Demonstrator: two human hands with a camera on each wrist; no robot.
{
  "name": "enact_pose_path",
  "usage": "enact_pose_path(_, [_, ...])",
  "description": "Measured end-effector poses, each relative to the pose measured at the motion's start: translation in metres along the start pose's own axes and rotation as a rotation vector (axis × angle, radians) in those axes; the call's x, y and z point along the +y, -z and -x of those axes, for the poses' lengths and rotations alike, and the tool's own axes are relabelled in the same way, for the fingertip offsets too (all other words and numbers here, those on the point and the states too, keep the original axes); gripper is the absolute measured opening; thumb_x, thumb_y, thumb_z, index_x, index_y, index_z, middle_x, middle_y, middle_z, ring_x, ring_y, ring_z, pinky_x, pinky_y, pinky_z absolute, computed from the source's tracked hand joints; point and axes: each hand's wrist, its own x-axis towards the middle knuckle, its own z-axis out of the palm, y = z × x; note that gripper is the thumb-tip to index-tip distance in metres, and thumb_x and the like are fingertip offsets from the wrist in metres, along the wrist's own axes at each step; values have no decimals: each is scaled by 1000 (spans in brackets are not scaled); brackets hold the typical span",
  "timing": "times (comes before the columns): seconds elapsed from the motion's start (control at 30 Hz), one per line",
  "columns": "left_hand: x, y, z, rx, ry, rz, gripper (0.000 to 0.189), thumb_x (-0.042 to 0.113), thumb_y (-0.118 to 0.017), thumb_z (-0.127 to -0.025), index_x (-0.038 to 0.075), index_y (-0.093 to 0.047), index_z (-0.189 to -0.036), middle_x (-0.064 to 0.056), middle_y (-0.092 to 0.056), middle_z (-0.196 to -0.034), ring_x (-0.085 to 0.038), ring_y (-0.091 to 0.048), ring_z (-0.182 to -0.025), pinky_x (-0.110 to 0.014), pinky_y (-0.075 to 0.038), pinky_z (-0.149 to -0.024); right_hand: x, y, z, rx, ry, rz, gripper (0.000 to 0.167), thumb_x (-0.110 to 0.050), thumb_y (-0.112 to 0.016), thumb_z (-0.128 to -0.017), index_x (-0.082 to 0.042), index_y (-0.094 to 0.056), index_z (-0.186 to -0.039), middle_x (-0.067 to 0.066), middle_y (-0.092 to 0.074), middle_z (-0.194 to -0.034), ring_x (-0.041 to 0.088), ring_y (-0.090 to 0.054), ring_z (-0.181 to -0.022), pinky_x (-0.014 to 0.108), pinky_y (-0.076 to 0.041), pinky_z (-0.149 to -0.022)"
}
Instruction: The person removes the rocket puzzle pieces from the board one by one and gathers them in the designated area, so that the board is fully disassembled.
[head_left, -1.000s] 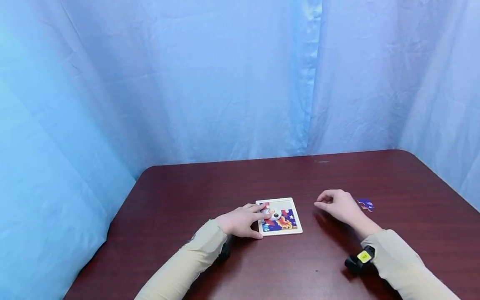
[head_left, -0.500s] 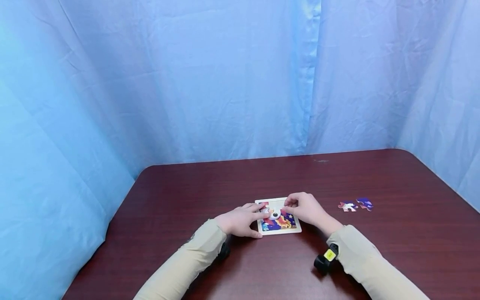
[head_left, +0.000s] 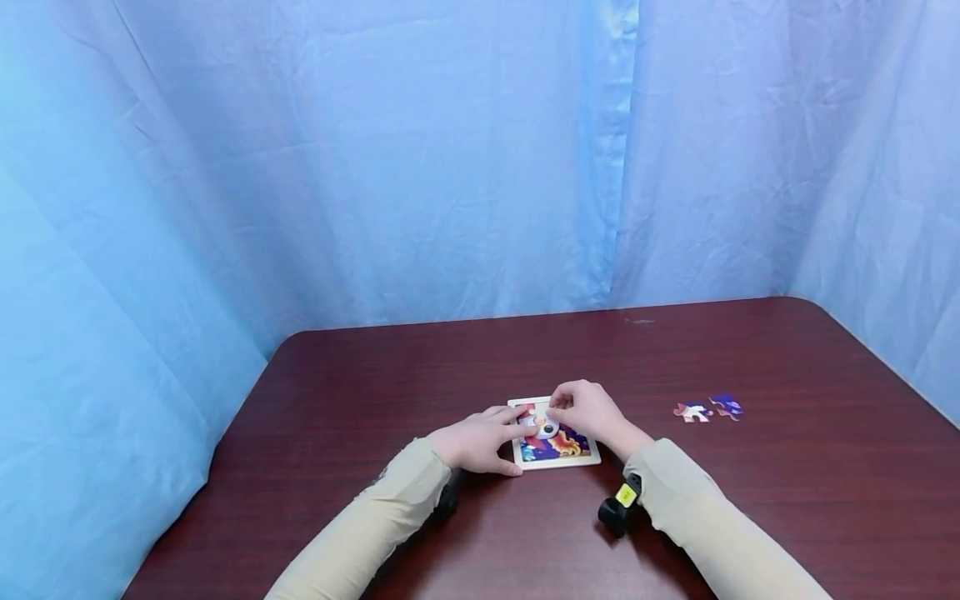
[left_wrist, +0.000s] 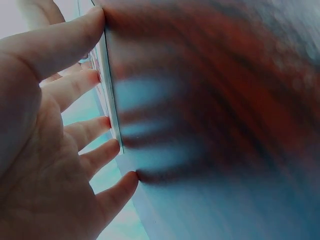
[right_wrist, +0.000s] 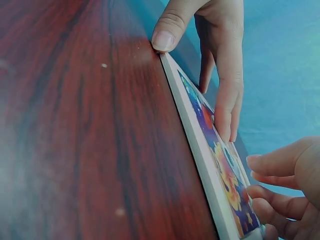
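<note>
Backdrop: light blue curtain (head_left: 420,150), hung behind and at both sides of one table (head_left: 420,375).
Hands: two, bare, both at one jigsaw tray (head_left: 558,467).
Left hand (head_left: 476,442): released, grasping nothing; four fingers and thumb spread, laid over the tray's left side, thumb at its near left corner.
Right hand (head_left: 587,410): thumb and fingers curled in above the upper right of the tray; cannot tell whether anything is pinched between them.
Jigsaw tray: one, flat on the table, white rim, between the hands and partly under both.
Picture in tray: purple ground with stars, orange swirl, white figure with one dark eye showing; pale patch in the upper part. Number of fitted pieces cannot be told, fingers cover some.
Wrist cameras: two, black, one under each wrist, left (head_left: 446,503) and right (head_left: 615,515); one yellow label (head_left: 626,495) on the right one.
Sleeves: two, cream, left (head_left: 356,533) and right (head_left: 712,521).
Loose jigsaw pieces: two, on the table to the right, well apart from the tray, just beside each other. One white, red and blue piece (head_left: 693,411); one mostly purple piece (head_left: 726,407) with some orange.
Table: dark red-brown, wood-grained; two rounded far corners, one pale scuff (head_left: 640,321) near the far edge.
</note>
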Motion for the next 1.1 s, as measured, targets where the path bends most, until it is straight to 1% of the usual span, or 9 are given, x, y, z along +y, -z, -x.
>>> enact_pose_path(0.17, [-2, -1, 1, -2, -6, 2, 67, 41, -65, -87, 35, -35, -146, -2, -19, -158, -24, -22, -143, -41, -26, -114, 0, -4, -2, 10, -14, 20, 7, -15, -72, -82, -9, -68, -80, 1, -61, -71, 13, -51, -62, 26, -47, -62])
enact_pose_path(0.3, [-6, -1, 4, -14, -3, 7, 69, 42, -66, -85, 38, -33, -146, -5, -15, -159, -26, -20, -144, -42, -26, -113, -2, -5, -3, 7, -7, 36, 8, -15, -73, -81, -9, -67, -78, 0, -61, -70, 12, -51, -62, 26, -46, -62])
enact_pose_path(0.43, [-9, 2, 7, -31, -8, 3, 69, 41, -66, -85, 38, -34, -146, -5, -16, -159, -28, -19, -144, -45, -24, -114, -4, -6, -4, 3, -6, 43, 9, -16, -73, -80, -10, -67, -77, -1, -61, -70, 12, -51, -63, 26, -46, -63])
enact_pose_path(0.63, [-12, 3, 11, -39, -7, 0, 67, 39, -67, -85, 39, -37, -144, -2, -17, -159, -27, -19, -144, -46, -25, -113, -5, -5, -4, 3, -16, 47, 9, -16, -74, -80, -10, -67, -79, -1, -61, -72, 13, -52, -65, 27, -46, -65])
enact_pose_path(0.83, [-13, 2, 11, -41, -3, 11, 66, 39, -67, -85, 40, -37, -144, -2, -18, -159, -27, -18, -143, -47, -26, -112, -7, -7, -3, 21, -36, 35, 11, -16, -74, -80, -8, -70, -86, 1, -63, -77, 13, -53, -68, 29, -48, -68])
enact_pose_path(0.97, [-13, 2, 10, -37, -3, 11, 65, 37, -67, -85, 40, -38, -143, -5, -18, -158, -28, -18, -144, -47, -26, -112, -9, -9, -2, 33, -42, 40, 19, -17, -74, -79, -5, -72, -94, 3, -65, -83, 14, -55, -72, 32, -49, -71])
enact_pose_path(1.1, [-13, 1, 9, -26, -14, 11, 63, 35, -67, -85, 39, -40, -143, -7, -20, -158, -29, -19, -143, -48, -26, -112, -10, -11, -3, 25, -71, 52, 26, -20, -75, -80, -6, -72, -101, 5, -67, -90, 15, -57, -78, 35, -50, -75])
